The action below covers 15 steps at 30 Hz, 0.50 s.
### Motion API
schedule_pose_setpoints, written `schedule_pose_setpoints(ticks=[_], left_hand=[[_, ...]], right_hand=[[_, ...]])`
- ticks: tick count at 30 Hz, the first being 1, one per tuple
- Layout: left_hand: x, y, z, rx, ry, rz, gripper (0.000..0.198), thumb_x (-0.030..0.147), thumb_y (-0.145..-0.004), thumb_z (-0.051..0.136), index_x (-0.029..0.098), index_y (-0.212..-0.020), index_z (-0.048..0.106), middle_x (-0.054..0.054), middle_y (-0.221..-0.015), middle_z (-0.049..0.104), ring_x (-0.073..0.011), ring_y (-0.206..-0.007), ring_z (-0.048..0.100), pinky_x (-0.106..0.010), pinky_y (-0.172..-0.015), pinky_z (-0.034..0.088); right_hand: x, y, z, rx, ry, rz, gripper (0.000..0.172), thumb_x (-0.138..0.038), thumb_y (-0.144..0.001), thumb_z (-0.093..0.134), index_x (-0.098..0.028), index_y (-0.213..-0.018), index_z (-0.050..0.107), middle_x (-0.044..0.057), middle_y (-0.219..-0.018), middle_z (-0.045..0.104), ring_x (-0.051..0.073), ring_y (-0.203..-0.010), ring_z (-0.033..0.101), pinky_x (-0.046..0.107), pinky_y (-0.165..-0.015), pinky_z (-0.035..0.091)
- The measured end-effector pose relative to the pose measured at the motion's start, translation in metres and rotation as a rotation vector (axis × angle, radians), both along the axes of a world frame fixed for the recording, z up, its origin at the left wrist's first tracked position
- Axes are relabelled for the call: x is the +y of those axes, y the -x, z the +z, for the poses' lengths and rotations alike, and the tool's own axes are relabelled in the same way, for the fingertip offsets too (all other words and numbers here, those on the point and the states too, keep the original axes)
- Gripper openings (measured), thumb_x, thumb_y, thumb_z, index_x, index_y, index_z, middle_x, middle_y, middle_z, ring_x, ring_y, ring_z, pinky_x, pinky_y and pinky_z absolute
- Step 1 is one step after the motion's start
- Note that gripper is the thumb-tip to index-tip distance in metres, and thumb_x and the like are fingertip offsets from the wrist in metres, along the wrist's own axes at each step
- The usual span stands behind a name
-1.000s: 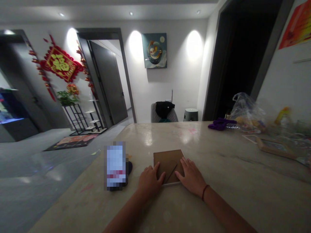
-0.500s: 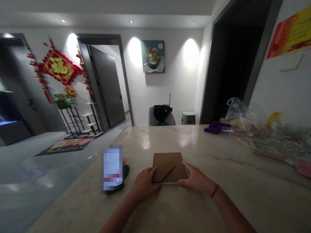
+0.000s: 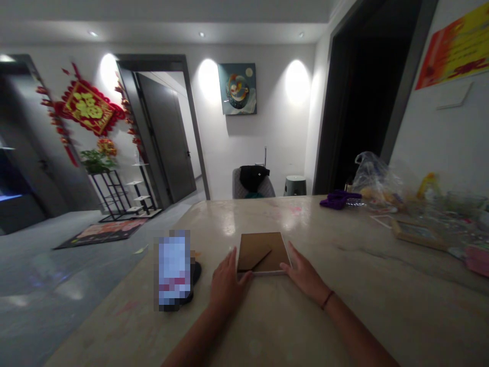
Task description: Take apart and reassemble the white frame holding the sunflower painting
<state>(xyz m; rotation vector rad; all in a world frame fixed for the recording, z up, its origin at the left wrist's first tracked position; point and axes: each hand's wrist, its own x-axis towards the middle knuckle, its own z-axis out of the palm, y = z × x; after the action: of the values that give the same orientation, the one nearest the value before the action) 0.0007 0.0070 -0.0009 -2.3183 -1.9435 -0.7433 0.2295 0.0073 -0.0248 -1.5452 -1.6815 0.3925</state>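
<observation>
A thin square picture frame [image 3: 260, 243] with white edges lies back side up on the table in front of me, its brown backing board showing. A dark diagonal line crosses the board, perhaps the edge of a stand flap. Along the left edge rests my left hand [image 3: 228, 278], fingers stretched forward and thumb by the near left corner. My right hand [image 3: 303, 270] is at the right side, its thumb over the near right corner and its fingers extended beside the edge. Both hands are open around the frame. The frame's front is hidden.
A phone with a blurred screen [image 3: 174, 267] stands on a dark holder at the left. On the right are a wooden frame [image 3: 416, 235], a purple cloth item [image 3: 338, 199], a clear plastic bag [image 3: 376, 178] and a pink object [image 3: 477, 260]. A chair [image 3: 237, 186] stands beyond the table.
The picture frame has shifted slightly away from me. My left fingers have straightened along its side, and my right fingers have come off its right edge. The view has turned slightly.
</observation>
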Motion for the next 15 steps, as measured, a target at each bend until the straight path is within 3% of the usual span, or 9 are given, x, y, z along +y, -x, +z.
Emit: schedule_pose_setpoints(ticks=[3, 6, 11, 14, 15], left_hand=[[0.001, 0.011, 0.012, -0.094, -0.161, 0.041, 0.066, 0.038, -0.082, 0.043, 0.018, -0.137, 0.012, -0.007, -0.107, 0.060, -0.0186, -0.095, 0.056, -0.032, -0.087, 0.039], [0.001, 0.017, 0.021, -0.042, -0.085, 0.067, 0.067, 0.027, -0.082, 0.043, 0.019, -0.138, 0.007, -0.002, -0.086, 0.064, -0.0156, -0.077, 0.059, -0.028, -0.077, 0.040], [0.000, 0.018, 0.019, 0.071, 0.234, 0.149, 0.077, 0.017, -0.080, 0.044, 0.021, -0.138, -0.006, -0.002, -0.086, 0.065, -0.0139, -0.073, 0.060, -0.022, -0.064, 0.037], [0.000, 0.017, 0.017, 0.033, 0.235, 0.152, 0.077, 0.021, -0.081, 0.043, 0.019, -0.138, -0.009, -0.002, -0.085, 0.065, -0.0137, -0.072, 0.060, -0.022, -0.063, 0.036], [0.000, 0.017, 0.018, 0.016, 0.211, 0.145, 0.076, 0.023, -0.082, 0.043, 0.018, -0.138, -0.007, -0.002, -0.083, 0.065, -0.0139, -0.072, 0.060, -0.023, -0.063, 0.036]], right_hand=[[-0.001, -0.013, 0.015, 0.050, -0.058, -0.171, 0.067, -0.031, -0.078, 0.039, -0.021, -0.138, 0.010, 0.005, -0.097, 0.060, 0.017, -0.081, 0.059, 0.030, -0.072, 0.045], [-0.005, -0.021, 0.021, -0.122, -0.036, -0.267, 0.070, -0.015, -0.076, 0.032, -0.022, -0.139, 0.000, 0.003, -0.085, 0.059, 0.013, -0.057, 0.053, 0.024, -0.053, 0.039], [-0.009, -0.021, 0.013, -0.345, 0.155, -0.175, 0.082, 0.001, -0.067, 0.031, -0.021, -0.139, -0.002, 0.009, -0.088, 0.060, 0.014, -0.057, 0.055, 0.023, -0.048, 0.032], [-0.007, -0.022, 0.010, -0.299, 0.167, -0.162, 0.080, -0.003, -0.069, 0.034, -0.019, -0.139, -0.003, 0.009, -0.087, 0.063, 0.014, -0.057, 0.056, 0.024, -0.049, 0.033], [-0.006, -0.022, 0.009, -0.283, 0.162, -0.176, 0.076, -0.005, -0.070, 0.035, -0.017, -0.139, 0.005, 0.009, -0.088, 0.063, 0.015, -0.061, 0.057, 0.024, -0.051, 0.034]])
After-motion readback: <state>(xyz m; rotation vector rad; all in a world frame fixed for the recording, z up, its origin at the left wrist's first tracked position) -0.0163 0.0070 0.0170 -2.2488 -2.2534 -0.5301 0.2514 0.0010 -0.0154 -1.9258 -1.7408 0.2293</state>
